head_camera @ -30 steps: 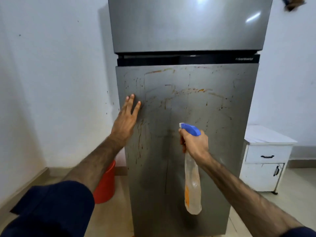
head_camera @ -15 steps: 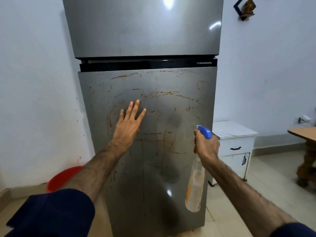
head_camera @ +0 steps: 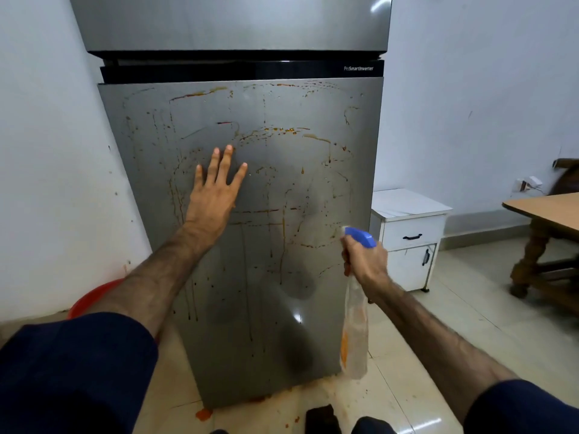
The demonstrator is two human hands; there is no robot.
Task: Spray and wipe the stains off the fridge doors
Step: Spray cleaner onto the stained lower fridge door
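A grey two-door fridge stands in front of me. Its lower door (head_camera: 313, 189) is streaked and spotted with orange-brown stains (head_camera: 275, 130), with drips running down. The upper door (head_camera: 232, 20) looks clean. My left hand (head_camera: 216, 189) lies flat against the lower door's upper left area, fingers spread, holding nothing. My right hand (head_camera: 365, 261) grips the neck of a clear spray bottle (head_camera: 354, 333) with a blue trigger head, nozzle toward the door's right side. No cloth is in view.
A red bucket (head_camera: 91, 299) sits on the floor left of the fridge by the white wall. A small white cabinet (head_camera: 410, 233) stands to the right, and a wooden table (head_camera: 545, 214) further right. Orange splatter (head_camera: 203, 413) marks the tiled floor below the door.
My left hand slid from the door's left edge toward its middle. The view shifted right and closer; my right hand with the bottle stays near the door's right side.
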